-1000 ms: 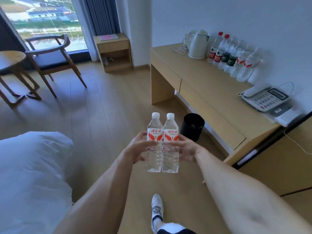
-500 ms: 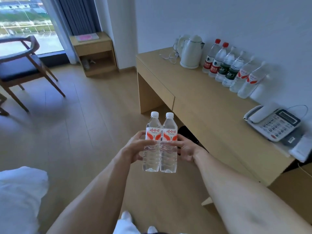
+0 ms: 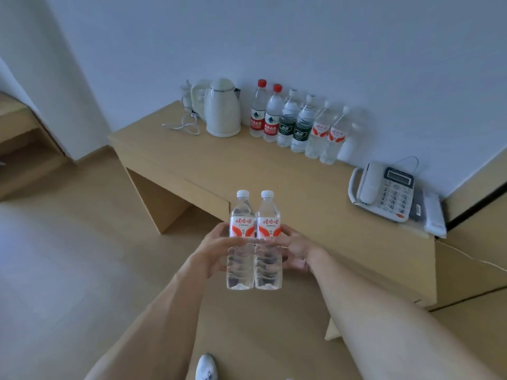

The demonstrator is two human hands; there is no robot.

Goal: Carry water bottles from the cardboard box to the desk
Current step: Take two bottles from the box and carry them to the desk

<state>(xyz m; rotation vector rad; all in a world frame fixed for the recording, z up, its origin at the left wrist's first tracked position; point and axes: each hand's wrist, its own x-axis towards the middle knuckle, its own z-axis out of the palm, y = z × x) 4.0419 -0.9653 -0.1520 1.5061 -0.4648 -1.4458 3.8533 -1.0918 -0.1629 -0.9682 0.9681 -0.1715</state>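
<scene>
Your left hand [image 3: 212,252] and right hand [image 3: 297,252] hold two water bottles [image 3: 253,242] upright, side by side and touching, fingers curled around their sides, in front of the desk [image 3: 247,171], below the bottle row [image 3: 299,124] at its wall edge.

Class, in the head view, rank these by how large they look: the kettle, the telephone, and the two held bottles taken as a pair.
1. Telephone and held bottles: look alike, and the bottles are nearer the camera, so unranked.
2. Kettle: smallest.
</scene>
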